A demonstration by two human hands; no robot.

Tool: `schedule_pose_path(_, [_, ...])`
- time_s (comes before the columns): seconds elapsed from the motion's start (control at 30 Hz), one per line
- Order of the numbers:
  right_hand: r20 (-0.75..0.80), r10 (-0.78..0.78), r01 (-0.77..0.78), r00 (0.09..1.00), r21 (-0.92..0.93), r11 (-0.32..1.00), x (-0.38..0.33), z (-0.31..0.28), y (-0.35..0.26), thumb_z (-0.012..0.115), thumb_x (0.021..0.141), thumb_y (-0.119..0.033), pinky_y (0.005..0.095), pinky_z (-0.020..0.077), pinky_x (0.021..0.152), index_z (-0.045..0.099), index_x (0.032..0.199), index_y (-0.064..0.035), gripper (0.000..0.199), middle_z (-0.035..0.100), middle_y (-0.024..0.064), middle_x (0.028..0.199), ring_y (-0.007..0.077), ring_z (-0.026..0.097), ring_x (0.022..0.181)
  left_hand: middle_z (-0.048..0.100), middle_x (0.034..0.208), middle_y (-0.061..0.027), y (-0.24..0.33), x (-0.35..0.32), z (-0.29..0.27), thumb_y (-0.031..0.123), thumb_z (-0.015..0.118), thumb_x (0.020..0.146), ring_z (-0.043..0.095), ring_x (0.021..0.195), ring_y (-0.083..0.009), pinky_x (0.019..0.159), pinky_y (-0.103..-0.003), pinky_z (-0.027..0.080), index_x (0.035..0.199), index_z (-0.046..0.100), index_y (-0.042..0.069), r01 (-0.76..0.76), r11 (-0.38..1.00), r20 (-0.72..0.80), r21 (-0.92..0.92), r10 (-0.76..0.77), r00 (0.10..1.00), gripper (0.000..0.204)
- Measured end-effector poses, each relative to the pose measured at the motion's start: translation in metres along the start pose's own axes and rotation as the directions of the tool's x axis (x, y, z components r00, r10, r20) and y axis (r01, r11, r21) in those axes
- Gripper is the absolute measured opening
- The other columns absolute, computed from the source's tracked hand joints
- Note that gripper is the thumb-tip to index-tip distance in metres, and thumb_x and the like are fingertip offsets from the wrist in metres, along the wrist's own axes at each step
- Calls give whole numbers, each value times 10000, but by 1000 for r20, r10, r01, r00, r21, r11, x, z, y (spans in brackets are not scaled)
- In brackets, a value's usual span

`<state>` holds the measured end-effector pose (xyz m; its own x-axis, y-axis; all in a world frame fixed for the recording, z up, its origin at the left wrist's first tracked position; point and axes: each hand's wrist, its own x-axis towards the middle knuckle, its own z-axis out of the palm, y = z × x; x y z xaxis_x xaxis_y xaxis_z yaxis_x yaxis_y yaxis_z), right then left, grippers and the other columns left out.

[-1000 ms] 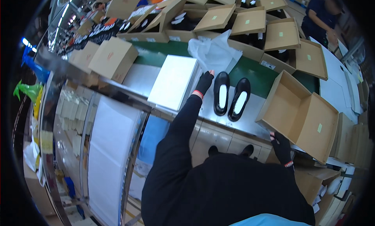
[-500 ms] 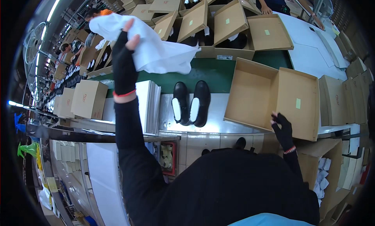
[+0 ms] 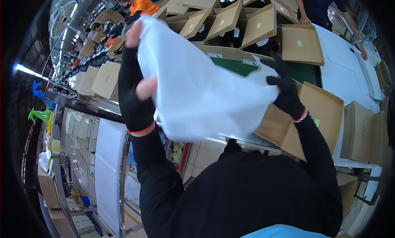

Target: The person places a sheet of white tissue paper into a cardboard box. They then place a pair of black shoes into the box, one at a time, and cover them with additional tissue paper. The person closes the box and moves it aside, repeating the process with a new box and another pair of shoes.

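Note:
A white sheet of tissue paper (image 3: 201,94) is stretched between my two hands over the table. My left hand (image 3: 135,88), in a black fingerless glove, is closed on its left edge, with bare fingertips showing. At the right corner, my gloved right hand (image 3: 286,88) pinches the sheet. The paper covers the place where the pair of black shoes stood, so they are hidden. An open brown shoebox (image 3: 275,120) lies below my right hand, partly behind the sheet, its lid (image 3: 325,108) folded out to the right.
Several open shoeboxes (image 3: 224,20) with black shoes stand on the green conveyor (image 3: 234,67). Closed boxes (image 3: 360,131) stand at the right, others (image 3: 106,79) at the left. A co-worker's hand (image 3: 305,20) rests at the far side; another person in orange (image 3: 144,6) works far left.
My right hand has risen from the shoebox and taken the sheet's right corner. The sheet has come nearer and spread out, covering the shoes. The view has shifted somewhat.

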<state>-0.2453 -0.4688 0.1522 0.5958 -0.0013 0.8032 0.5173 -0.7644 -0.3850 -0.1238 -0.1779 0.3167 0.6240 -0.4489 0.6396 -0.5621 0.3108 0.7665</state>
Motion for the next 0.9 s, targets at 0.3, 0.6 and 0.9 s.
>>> schedule_pose_path(0.3, [-81, 564, -522, 822, 293, 801, -13, 8, -8, 756, 793, -120, 321, 464, 891, 638, 1105, -25, 347, 654, 99, 1067, 193, 609, 990, 437, 1357, -165, -216, -102, 68, 415, 692, 833, 499, 1205, -263, 997, -382, 435, 1500, 141, 99, 439, 757, 22, -484, -491, 871, 920])
schedule_pose_path(0.6, [121, 636, -618, 762, -157, 771, -12, -53, 1, 849, 688, -270, 336, 487, 828, 595, 1101, -23, 544, 628, 105, 945, 227, 611, 900, 669, 844, -21, -163, -10, 60, 106, 617, 895, 596, 771, -76, 704, -234, 468, 1029, 690, 1, 615, 786, 413, -63, -540, 733, 185])
schedule_pose_path(0.9, [-132, 823, -834, 552, -85, 546, -29, -162, 23, 688, 856, -115, 208, 408, 658, 593, 897, -14, 145, 543, -48, 768, 20, 483, 730, 637, 894, -39, -205, 41, 35, 116, 544, 937, 591, 837, -115, 779, -251, 463, 1169, 607, 2, 454, 886, 437, 94, -447, 781, 267])
